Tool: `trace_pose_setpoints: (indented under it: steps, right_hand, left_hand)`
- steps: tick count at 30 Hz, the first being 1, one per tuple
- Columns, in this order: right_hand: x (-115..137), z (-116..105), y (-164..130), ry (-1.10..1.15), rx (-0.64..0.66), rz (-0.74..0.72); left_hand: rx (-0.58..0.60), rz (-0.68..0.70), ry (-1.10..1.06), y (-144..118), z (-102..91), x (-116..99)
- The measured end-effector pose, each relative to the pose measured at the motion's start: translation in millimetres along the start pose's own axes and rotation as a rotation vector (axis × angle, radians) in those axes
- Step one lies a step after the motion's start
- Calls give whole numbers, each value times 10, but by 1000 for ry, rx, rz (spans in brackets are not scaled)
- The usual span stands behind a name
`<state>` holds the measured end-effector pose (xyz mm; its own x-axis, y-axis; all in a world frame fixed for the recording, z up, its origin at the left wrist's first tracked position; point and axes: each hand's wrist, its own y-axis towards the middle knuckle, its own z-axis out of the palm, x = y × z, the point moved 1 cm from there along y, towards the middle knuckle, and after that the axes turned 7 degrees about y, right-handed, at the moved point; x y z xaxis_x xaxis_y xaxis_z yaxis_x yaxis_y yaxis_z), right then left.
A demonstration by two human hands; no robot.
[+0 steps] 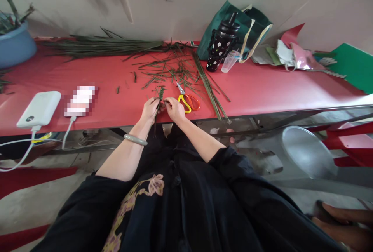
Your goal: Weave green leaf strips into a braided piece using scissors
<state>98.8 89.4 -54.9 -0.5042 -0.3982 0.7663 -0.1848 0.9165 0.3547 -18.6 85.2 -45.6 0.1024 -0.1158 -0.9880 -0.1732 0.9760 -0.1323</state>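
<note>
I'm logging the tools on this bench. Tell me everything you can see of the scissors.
The scissors lie flat on the red table, close to its near edge, just right of the right hand, close to it; contact cannot be told. One handle loop is yellow, the other orange, seemingly plastic; the short metal blades point up and left, closed or nearly so. Cut green leaf strips lie scattered around the tips. Neither hand holds them.

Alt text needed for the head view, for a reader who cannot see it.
Both hands, left hand and right hand, pinch a small woven green leaf piece at the edge of a red table. Orange-and-yellow scissors lie just right of them, among scattered leaf strips.
</note>
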Motion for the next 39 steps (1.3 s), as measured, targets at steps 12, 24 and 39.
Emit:
trace_pose_setpoints:
  steps: [12,24,39]
  right_hand:
    - [59,-18,-63,-20,24,-97]
    - [-40,-16,22,106,-84,-14]
    - [-44,-56,138,126,10,166]
  left_hand:
    - [23,3,-46,34,7,47]
    - [67,-7,63,-6,38,28]
    - [50,72,111,-33,8,40]
